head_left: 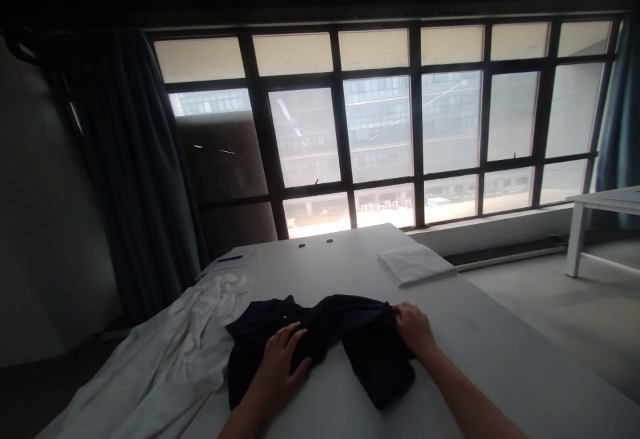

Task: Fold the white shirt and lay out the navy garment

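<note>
A dark navy garment (335, 319) lies crumpled on the white table (300, 269). It has a small light dot, perhaps a button, near its left part, and a wide sleeve-like or leg-like part hangs toward me on the right. My left hand (283, 369) rests on the garment's left half with its fingers stretched out and a little apart. At the upper right corner of the cloth, my right hand (414, 327) has its fingers closed on the edge. The fingertips of that hand are partly hidden by the fabric.
A heap of white cloth (165, 352) covers the table's left side and drapes over its edge. Behind it lie papers with a dark pen (230, 258). A folded white cloth (415, 264) sits at the far right. Windows, curtains and another white table (577, 226) stand beyond.
</note>
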The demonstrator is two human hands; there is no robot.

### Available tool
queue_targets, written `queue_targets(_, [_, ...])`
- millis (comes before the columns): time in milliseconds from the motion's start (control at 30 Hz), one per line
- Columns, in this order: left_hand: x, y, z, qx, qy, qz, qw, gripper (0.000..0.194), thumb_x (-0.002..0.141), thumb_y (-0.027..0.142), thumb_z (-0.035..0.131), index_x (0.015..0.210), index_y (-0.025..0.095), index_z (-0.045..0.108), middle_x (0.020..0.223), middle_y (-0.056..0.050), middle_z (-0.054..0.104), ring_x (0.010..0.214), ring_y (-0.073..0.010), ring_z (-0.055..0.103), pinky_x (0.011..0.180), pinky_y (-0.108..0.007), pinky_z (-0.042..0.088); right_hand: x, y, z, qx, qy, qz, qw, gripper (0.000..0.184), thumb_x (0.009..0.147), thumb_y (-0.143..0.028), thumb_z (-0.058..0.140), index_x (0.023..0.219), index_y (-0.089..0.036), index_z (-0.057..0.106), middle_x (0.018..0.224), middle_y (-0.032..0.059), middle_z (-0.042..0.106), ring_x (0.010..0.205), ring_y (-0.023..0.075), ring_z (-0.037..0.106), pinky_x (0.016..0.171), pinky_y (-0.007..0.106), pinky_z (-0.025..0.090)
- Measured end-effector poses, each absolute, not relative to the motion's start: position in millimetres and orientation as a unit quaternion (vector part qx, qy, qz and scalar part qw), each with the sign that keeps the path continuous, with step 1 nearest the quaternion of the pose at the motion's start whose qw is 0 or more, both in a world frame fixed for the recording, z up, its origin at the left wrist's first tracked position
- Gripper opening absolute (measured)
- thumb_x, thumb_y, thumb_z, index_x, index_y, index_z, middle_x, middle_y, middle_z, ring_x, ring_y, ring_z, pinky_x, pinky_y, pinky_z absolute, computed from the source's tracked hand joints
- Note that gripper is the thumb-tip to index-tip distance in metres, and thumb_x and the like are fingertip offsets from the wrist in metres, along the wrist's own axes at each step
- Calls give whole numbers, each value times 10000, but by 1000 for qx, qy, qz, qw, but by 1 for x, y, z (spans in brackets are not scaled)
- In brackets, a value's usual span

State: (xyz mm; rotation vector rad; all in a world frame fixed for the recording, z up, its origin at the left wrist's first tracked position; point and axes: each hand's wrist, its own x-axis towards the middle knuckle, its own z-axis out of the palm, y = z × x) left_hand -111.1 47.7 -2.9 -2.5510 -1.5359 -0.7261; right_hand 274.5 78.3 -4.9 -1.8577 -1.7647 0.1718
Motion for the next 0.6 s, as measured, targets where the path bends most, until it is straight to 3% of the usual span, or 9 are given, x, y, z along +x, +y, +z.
queue_targets(133, [-97, 40, 4, -842, -492, -217, 33, 312, 848, 474, 706, 1102, 291, 708, 1430, -80, 556, 1344, -366, 475, 1117, -533, 405, 300, 86, -5, -725, -595, 11, 345, 460, 990, -217, 246, 1203, -132, 645, 1185, 160, 660, 1114, 252, 592, 990, 356, 415])
queue_targets(267, [-92, 42, 6, -832, -503, -228, 51, 198, 945, 414, 598, 954, 272, 735, 1240, -75, 636, 1185, -320, 565, 1011, -489, 446, 279, 77, -3, -655, -644, -38, 393, 405, 1018, -332, 287, 1119, -167, 643, 1168, 144, 645, 1140, 258, 557, 1054, 372, 384])
queue_targets(333, [-95, 46, 6, -820, -514, -242, 61, 257, 983, 429, 547, 926, 253, 725, 1124, -76, 655, 1061, -289, 598, 931, -452, 465, 260, 70, -5, -594, -713, -36, 371, 356, 998, -387, 374, 1104, -193, 654, 1159, 125, 647, 1122, 268, 555, 1053, 392, 379])
queue_targets(400, [-99, 48, 7, -804, -530, -263, 66, 301, 990, 469, 537, 899, 228, 694, 1030, -74, 654, 976, -273, 603, 876, -429, 471, 242, 63, -8, -564, -766, -11, 308, 376, 938, -409, 493, 1215, -204, 645, 1215, 119, 638, 1150, 289, 544, 1077, 418, 351])
queue_targets(500, [-103, 47, 10, -783, -544, -296, 57, 365, 958, 555, 571, 837, 215, 627, 927, -62, 634, 895, -260, 597, 831, -408, 482, 231, 61, -14, -578, -780, 2, 240, 642, 849, -310, 576, 1483, -267, 491, 1418, 105, 548, 1278, 312, 478, 1130, 441, 286])
queue_targets(600, [-99, 37, 21, -800, -509, -317, 11, 371, 964, 561, 564, 816, 223, 589, 940, -63, 636, 881, -234, 607, 829, -368, 493, 241, 69, -17, -642, -732, -34, 225, 784, 799, -151, 541, 1541, -371, 413, 1554, 67, 426, 1362, 315, 409, 1128, 454, 275])
